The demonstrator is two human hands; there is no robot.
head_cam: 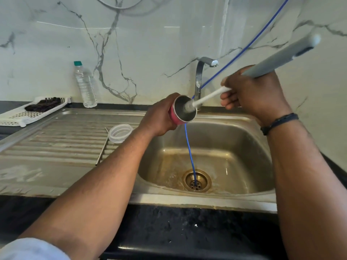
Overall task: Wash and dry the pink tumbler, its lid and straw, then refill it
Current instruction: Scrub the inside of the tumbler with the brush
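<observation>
Head view, tumbler: the pink tumbler (178,114) is held at centre frame, above the back left rim of the sink (216,200), tipped so that its open mouth faces right and toward the camera.
Long axis: it is judged to run from the base, hidden in the palm at the left, to the mouth at the right, close to level.
Left hand: the left hand (159,119) is wrapped round the tumbler body, fingers curled behind it.
Right hand: the right hand (253,92), right of centre, is closed round the handle of the bottle brush (204,99); the bristle head sits inside the mouth.
Brush axis: the handle slopes from upper right down to the tumbler.
Lid and straw: the clear lid (120,133) lies on the drainboard left of the tumbler, with the metal straw (102,147) just beside it, pointing from the lid toward the lower left.
Other things: a blue tube (190,152) drops into the drain; a water bottle (85,85) stands at the upper left by the wall.
Risk, grip: a wet tumbler could be twisted out of the left hand by a hard brush stroke and dropped into the sink.
Risk, tube: the blue tube passes just behind the tumbler and could be snagged by the brush or the rim.
Risk, straw: the straw could roll along the drainboard grooves if knocked.
</observation>
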